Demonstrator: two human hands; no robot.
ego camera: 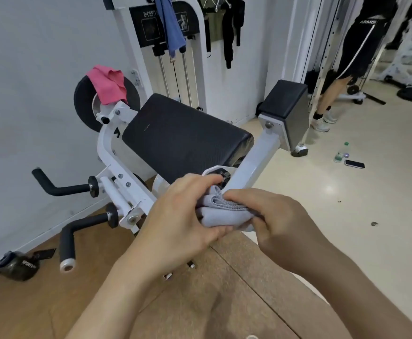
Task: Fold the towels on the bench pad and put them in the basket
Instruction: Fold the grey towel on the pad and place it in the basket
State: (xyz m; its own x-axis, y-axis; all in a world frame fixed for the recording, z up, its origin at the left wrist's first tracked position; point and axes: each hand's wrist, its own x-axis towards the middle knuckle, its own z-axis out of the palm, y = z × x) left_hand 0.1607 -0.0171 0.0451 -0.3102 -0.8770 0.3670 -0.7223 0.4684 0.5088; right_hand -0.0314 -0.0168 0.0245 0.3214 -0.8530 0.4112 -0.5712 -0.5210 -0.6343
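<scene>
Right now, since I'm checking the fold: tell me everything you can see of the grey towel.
The grey towel is a soft cloth with a stitched hem, folded into a small bundle of several layers. It is held in the air, nearer the camera than the pad, not on it. The left hand grips its left end; the right hand pinches its right end. The hands hide part of it.

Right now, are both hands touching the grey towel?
Touching. The head view shows the left hand and the right hand both pinching the folded grey towel between them, fingers curled round it.
</scene>
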